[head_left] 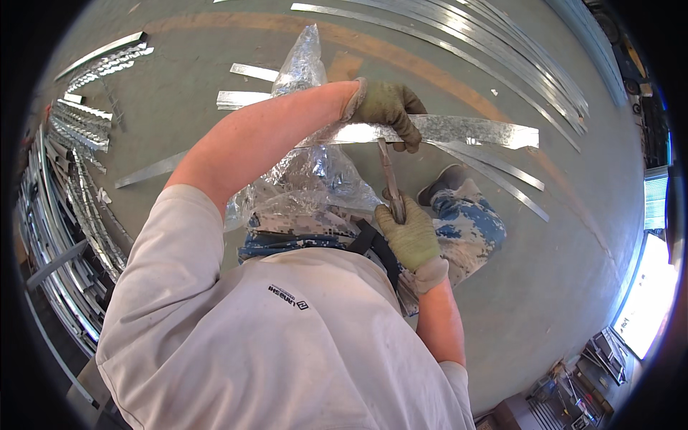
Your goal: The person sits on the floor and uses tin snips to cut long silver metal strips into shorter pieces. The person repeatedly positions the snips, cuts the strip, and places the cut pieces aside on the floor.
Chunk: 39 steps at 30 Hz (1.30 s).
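A wide, shiny sheet-metal strip (pixel 487 131) crosses in front of me, with its right end sticking out past my left hand. My left hand (pixel 387 109), in a worn olive work glove, is closed over the strip, its fingers bent down around the near edge. Gloved as well, my right hand (pixel 410 235) grips the handles of metal snips (pixel 388 170). Their narrow jaws point away from me and meet the strip's near edge just below my left hand. Narrower strips (pixel 502 172) fan out beneath the wide one. Crumpled clear plastic wrap (pixel 315 175) covers my lap and part of the strips.
Long metal strips (pixel 459 50) lie across the floor at the far right. Bundles of metal profiles (pixel 54 236) and jagged offcuts (pixel 79 125) lie along the left. My shoe (pixel 441 183) rests on the floor beyond my right hand. Tools and racks (pixel 573 394) stand at lower right.
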Available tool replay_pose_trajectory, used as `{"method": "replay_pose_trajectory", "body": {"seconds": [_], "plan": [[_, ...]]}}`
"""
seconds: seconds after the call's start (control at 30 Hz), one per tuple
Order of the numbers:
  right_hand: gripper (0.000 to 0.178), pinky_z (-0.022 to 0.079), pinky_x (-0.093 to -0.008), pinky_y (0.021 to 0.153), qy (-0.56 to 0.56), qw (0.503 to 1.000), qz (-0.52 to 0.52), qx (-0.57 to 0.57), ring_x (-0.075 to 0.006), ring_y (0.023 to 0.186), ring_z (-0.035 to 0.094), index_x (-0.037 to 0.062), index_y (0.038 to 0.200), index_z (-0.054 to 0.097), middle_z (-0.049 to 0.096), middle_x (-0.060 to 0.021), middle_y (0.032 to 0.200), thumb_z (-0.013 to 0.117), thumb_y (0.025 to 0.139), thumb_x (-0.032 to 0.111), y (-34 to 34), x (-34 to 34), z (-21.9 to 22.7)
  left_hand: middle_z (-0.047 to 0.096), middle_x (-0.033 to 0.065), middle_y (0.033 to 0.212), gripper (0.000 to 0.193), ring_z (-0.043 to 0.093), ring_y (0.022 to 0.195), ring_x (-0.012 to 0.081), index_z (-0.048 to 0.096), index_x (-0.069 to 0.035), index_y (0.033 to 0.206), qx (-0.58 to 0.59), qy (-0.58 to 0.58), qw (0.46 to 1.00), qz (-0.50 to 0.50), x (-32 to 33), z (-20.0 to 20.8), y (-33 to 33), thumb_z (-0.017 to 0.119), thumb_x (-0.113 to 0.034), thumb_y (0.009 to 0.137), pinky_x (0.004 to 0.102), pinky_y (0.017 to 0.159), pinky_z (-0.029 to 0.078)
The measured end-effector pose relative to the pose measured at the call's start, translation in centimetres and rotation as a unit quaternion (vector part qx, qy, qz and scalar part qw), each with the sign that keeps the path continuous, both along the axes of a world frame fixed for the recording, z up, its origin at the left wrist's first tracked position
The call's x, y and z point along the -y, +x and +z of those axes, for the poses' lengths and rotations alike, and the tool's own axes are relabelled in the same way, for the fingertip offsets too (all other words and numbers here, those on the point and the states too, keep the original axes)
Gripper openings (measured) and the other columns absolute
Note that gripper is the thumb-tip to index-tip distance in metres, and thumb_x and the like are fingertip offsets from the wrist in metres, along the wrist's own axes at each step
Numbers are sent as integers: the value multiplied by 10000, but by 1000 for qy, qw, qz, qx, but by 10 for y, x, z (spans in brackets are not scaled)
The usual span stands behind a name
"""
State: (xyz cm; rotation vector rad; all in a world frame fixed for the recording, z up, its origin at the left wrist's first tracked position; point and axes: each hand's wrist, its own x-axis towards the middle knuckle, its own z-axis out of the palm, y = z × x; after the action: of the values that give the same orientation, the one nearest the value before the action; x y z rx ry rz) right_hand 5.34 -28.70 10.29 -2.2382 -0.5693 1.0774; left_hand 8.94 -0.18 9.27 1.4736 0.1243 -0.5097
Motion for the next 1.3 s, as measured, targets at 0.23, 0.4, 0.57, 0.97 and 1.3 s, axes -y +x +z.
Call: {"method": "replay_pose_trajectory", "body": {"seconds": [0.23, 0.4, 0.57, 0.97, 1.3], "plan": [[509, 603, -387, 867, 42, 990, -56, -122, -223, 914, 748, 13, 1475, 710, 804, -153, 1040, 806, 1063, 296, 6, 9, -12, 813, 34, 853, 203, 731, 791, 115, 869, -19, 1036, -2, 22, 1000, 7, 3, 10, -1, 951, -130, 887, 319, 846, 569], [450, 566, -316, 752, 68, 977, -67, -191, -92, 826, 658, 11, 1455, 726, 735, -13, 933, 805, 1078, 245, 11, 9, -10, 815, 34, 854, 195, 735, 785, 114, 867, -16, 1019, 7, 36, 999, 0, 1, 14, 0, 949, -138, 891, 316, 829, 571], [393, 500, -279, 636, 112, 937, -105, -314, -75, 739, 610, -8, 1450, 720, 724, -13, 936, 770, 1104, 172, 15, 8, -6, 827, 49, 877, 211, 761, 799, 124, 866, -9, 1040, -7, 7, 1000, 13, 2, 9, 1, 953, -121, 885, 319, 795, 587], [634, 550, -335, 624, 205, 828, -119, -508, -215, 742, 714, -98, 1481, 655, 780, -144, 1047, 824, 1052, 337, 20, 16, -26, 839, 31, 897, 269, 759, 847, 119, 885, -12, 1066, -19, 16, 999, 23, 6, 5, 5, 962, -165, 859, 324, 854, 595], [663, 648, -378, 751, 210, 802, -106, -549, -254, 902, 802, -95, 1547, 613, 803, -157, 1167, 817, 1046, 289, 20, 14, -23, 852, 96, 961, 274, 763, 820, 150, 846, 41, 1152, 33, -11, 999, -2, -1, 0, 3, 933, -105, 936, 323, 783, 602]]}}
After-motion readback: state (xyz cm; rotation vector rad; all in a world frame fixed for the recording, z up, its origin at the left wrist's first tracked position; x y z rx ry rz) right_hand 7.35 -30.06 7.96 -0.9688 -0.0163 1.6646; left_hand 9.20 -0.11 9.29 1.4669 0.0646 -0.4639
